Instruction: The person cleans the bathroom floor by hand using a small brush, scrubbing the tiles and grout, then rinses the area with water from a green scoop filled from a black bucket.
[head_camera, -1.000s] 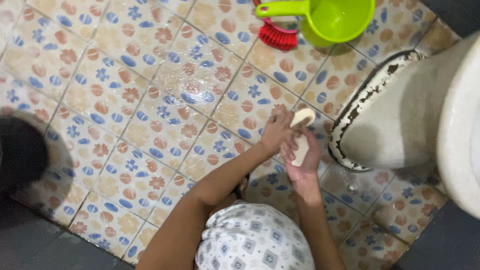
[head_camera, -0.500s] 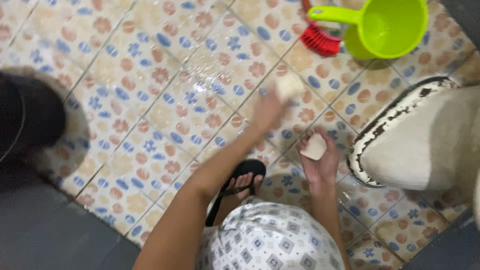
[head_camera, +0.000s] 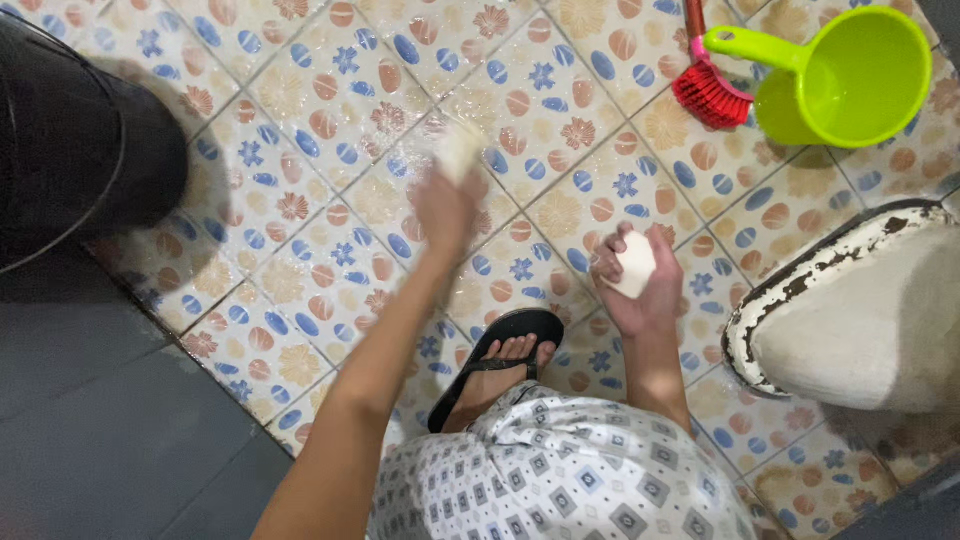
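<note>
Patterned tile floor (head_camera: 330, 90) is filling most of the frame, cream tiles with blue, orange and brown shapes, looking wet in the upper middle. A plain dark grey floor strip (head_camera: 110, 430) is running along the lower left. A dark bucket (head_camera: 70, 140) is sitting at the upper left edge, partly cut off. A white toilet base (head_camera: 860, 320) with a stained, chipped rim is taking up the right side.

The person is crouching at the bottom centre, wearing a white patterned garment (head_camera: 560, 470), with one foot in a black flip-flop (head_camera: 495, 365) showing just below the middle.

Left hand (head_camera: 445, 205) is reaching out toward the upper middle of the frame, motion-blurred, gripping a pale lump (head_camera: 460, 150) above the tiles; whether the lump is touching the floor cannot be told from the blur. Right hand (head_camera: 635, 280) is sitting right of centre, fingers curled around a white bar of soap (head_camera: 633, 265), held off the floor near the toilet base.

At the upper right, a lime green dipper (head_camera: 850, 75) with a handle is resting on the tiles, and a red brush (head_camera: 710, 95) is lying just beside it, bristles touching the handle area.

Count: two hands, one soap bar, one pale lump, one dipper, one brush, one bucket, one flip-flop, one toilet.
</note>
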